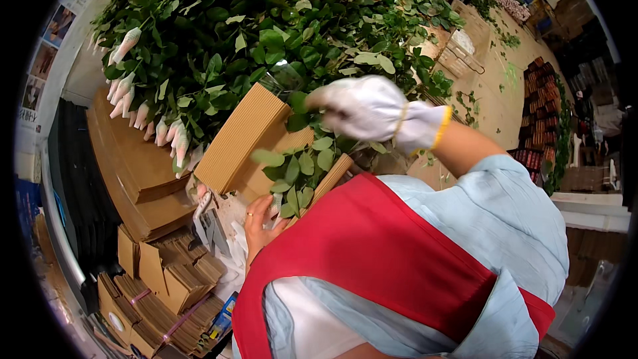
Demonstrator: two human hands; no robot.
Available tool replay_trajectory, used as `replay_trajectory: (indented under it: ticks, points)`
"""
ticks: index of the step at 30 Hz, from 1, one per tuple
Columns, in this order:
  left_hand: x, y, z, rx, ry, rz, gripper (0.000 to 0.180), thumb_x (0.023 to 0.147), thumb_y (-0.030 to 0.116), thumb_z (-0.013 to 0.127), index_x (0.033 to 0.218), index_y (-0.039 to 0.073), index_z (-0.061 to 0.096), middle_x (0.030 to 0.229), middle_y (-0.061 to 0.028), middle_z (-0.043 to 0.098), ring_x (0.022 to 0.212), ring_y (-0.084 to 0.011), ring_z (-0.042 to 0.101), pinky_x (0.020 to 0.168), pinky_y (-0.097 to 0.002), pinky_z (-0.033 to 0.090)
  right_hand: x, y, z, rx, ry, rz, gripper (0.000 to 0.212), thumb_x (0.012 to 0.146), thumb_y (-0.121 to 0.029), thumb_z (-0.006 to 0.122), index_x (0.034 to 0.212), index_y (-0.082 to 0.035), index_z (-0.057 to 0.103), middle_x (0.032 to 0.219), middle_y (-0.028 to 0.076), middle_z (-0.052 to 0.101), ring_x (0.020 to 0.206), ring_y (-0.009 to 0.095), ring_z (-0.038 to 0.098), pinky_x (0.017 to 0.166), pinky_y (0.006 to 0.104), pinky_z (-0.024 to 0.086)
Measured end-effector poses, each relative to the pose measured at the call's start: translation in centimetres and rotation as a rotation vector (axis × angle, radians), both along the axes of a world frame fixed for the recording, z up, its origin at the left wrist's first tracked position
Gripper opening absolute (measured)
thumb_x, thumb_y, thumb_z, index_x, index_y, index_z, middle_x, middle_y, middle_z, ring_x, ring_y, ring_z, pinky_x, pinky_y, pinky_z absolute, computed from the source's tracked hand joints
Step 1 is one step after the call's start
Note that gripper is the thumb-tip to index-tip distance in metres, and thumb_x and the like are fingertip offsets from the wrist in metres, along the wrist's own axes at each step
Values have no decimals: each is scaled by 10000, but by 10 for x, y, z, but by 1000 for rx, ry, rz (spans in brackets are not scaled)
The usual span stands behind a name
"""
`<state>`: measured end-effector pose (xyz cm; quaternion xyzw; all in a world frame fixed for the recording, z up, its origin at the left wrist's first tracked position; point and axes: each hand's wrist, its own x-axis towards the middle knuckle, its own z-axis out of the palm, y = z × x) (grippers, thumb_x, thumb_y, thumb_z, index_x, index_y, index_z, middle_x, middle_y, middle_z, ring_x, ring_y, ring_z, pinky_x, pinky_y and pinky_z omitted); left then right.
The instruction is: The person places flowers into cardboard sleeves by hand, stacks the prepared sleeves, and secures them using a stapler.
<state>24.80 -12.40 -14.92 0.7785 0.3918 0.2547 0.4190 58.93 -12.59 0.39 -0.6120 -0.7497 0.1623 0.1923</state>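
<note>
My left hand (261, 223), bare with a ring, is closed at a rose bud in a white net sleeve (276, 203), beside the front of the corrugated cardboard. A leafy green stem (292, 174) runs up from there across the folded corrugated cardboard (242, 134), whose left flap stands raised. Above the far right part of the cardboard is my right hand (362, 108), in a white glove with a yellow cuff edge. Motion smears its fingers, so I cannot see whether they hold anything. Leaves lie directly behind it.
A large heap of leafy rose stems (219, 33) covers the far side, with several netted buds (123, 93) hanging at its left. Flat brown cardboard (143, 166) and bundled cardboard pieces (166, 286) lie left. A crate (462, 50) stands on the leaf-strewn floor, far right.
</note>
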Motion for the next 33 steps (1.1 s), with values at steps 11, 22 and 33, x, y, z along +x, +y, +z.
replay_trajectory:
  ticks: [11,22,33]
  points:
    - [2,13,15,-275,-76,-77,341,631,-45,733,943,90,710,1248,-109,543,1053,-246,593,832,-310,514,16,-29,-85,255,-604,-154,384,766,-168,549,1149,-154,535,1290,64,504,1280,318,394,1070,649,223]
    - [3,5,10,-96,-30,-65,504,608,2,802,1071,161,685,1134,-152,485,1009,-311,553,899,-361,473,74,90,-28,253,-313,-79,270,782,-160,589,1037,-81,634,885,111,658,724,293,655,633,401,549]
    - [4,4,15,64,-7,-7,572,585,37,820,1111,54,596,1035,-123,552,968,-289,580,826,-348,494,-17,285,-31,262,-574,96,219,791,-89,524,995,-109,602,930,116,664,931,288,644,984,483,400]
